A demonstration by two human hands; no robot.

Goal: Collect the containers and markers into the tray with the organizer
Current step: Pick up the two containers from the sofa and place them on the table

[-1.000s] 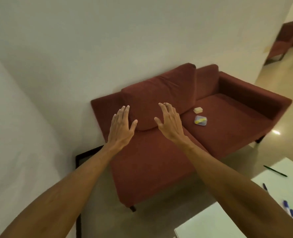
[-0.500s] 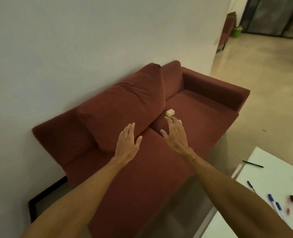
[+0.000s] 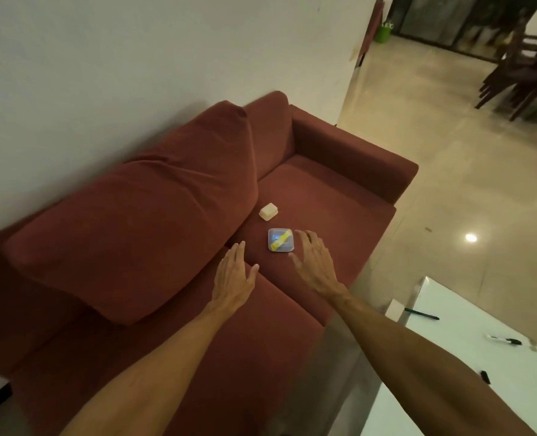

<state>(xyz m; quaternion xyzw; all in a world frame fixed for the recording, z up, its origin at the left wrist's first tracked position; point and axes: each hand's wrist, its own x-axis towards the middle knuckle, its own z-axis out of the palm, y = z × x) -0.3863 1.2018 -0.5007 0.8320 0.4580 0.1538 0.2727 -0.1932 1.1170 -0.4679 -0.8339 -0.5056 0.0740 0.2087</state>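
Right hand (image 3: 312, 262) spread wide, palm down, empty, fingertips at the right edge of the clear box (image 3: 281, 240) on the sofa seat (image 3: 330, 202); contact unclear, looks just short of touching. Left hand (image 3: 234, 273) also wide and empty, hovering over the seat, near the box on its other side. Box is flat, see-through, lid on, something yellow inside. Small cream box (image 3: 268, 211) sits just beyond it, by the back cushion (image 3: 141, 221), apart from the clear one.

Step in hand looks like picking up the clear box. Soft seat, so pinch the two opposite rims rather than press down; keep it level, lid may be loose. Left hand could take the cream box in the same reach.

Markers (image 3: 421, 315) lie on the white counter (image 3: 468, 366) at right. Tray and organizer not in view.
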